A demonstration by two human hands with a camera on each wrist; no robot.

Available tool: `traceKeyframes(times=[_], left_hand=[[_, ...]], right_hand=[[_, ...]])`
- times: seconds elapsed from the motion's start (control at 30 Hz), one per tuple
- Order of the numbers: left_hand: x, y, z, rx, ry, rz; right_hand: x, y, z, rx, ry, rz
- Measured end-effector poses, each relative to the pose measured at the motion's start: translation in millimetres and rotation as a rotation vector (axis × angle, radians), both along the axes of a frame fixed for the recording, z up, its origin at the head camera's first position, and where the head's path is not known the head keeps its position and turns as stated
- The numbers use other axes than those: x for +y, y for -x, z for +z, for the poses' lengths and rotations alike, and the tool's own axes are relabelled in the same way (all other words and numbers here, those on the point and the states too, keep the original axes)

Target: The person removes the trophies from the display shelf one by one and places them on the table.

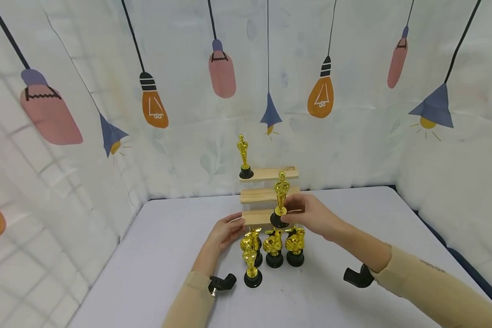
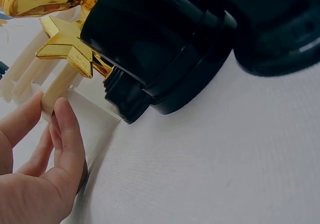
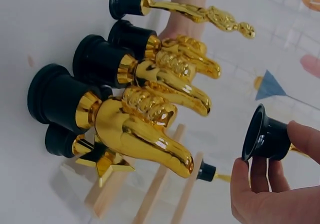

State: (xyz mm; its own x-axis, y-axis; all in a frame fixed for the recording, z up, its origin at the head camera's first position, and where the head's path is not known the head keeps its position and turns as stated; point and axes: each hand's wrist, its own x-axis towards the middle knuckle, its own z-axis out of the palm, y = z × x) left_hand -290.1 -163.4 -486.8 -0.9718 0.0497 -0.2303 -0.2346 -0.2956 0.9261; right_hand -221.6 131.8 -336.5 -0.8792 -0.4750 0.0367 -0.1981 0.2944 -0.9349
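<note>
My right hand (image 1: pixel 313 215) holds a gold figure trophy (image 1: pixel 281 189) upright by its black base, in front of the wooden tiered rack (image 1: pixel 259 196). The right wrist view shows the fingers and thumb around that base (image 3: pixel 272 139), its hollow underside visible. My left hand (image 1: pixel 225 232) pinches the left end of the rack's lowest wooden step (image 2: pixel 60 87) between thumb and fingers. Another gold figure trophy (image 1: pixel 243 152) stands at the left end of the top step. Three gold thumbs-up trophies (image 3: pixel 145 129) stand in front of the rack, with a figure trophy (image 1: pixel 250 262) nearer me.
Gold star trophies (image 3: pixel 105 164) stand partly hidden between the thumbs-up trophies and the rack. A white cloth covers the table (image 1: pixel 168 255). Behind it hangs a white curtain (image 1: pixel 180 155) printed with lamps. Each wrist wears a black camera mount (image 1: pixel 358 276).
</note>
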Motion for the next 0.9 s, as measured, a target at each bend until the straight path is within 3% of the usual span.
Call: traceKeyframes(times=[0.13, 0.4, 0.9], left_hand=[[1, 2.0, 0.7, -0.001, -0.004, -0.002], [-1, 4.4, 2.1, -0.003, 0.016, 0.003], [-3, 2.7, 3.5, 0.029, 0.077, -0.022]], right_hand=[[4, -10.3, -0.2, 0.011, 0.008, 0.004], [4, -27.4, -10.9, -0.008, 0.101, 0.088], [-1, -54.7, -32.5, -0.072, 0.159, 0.101]])
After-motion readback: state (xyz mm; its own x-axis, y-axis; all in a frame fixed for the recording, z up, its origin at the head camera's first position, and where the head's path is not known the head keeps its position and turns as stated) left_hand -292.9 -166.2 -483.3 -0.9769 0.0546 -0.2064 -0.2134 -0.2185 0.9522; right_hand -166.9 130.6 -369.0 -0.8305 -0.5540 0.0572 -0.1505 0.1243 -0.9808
